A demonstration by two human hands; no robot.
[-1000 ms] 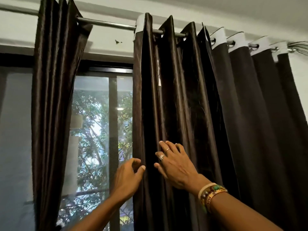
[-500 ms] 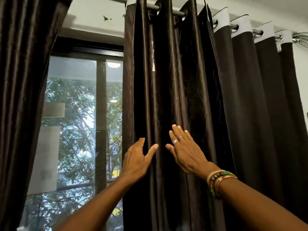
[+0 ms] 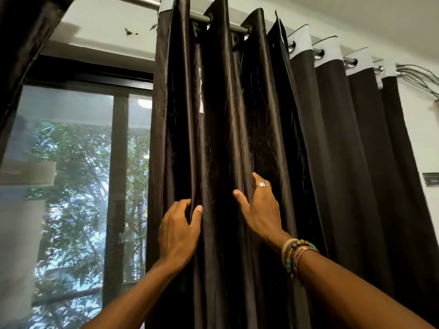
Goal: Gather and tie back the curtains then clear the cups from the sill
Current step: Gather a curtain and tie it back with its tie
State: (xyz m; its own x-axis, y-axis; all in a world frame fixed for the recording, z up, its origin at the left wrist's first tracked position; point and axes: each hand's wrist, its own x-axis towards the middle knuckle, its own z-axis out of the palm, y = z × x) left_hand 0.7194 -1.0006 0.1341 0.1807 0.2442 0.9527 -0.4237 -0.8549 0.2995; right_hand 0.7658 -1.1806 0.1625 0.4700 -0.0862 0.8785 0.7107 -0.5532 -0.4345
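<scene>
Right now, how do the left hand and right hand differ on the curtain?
The left hand pinches a fold of the curtain between thumb and fingers; the right hand lies flatter against it, thumb spread. The right hand wears a ring and wrist bracelets; the left hand is bare. Both touch the same shiny curtain.

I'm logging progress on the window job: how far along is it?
Done: the dark curtain hangs bunched in folds, leaving the window uncovered beside it. In hand: the left hand pinches a fold, the right hand presses the folds next to it. Left: no tie-back is round the curtain, and neither sill nor cups are in view.
</scene>
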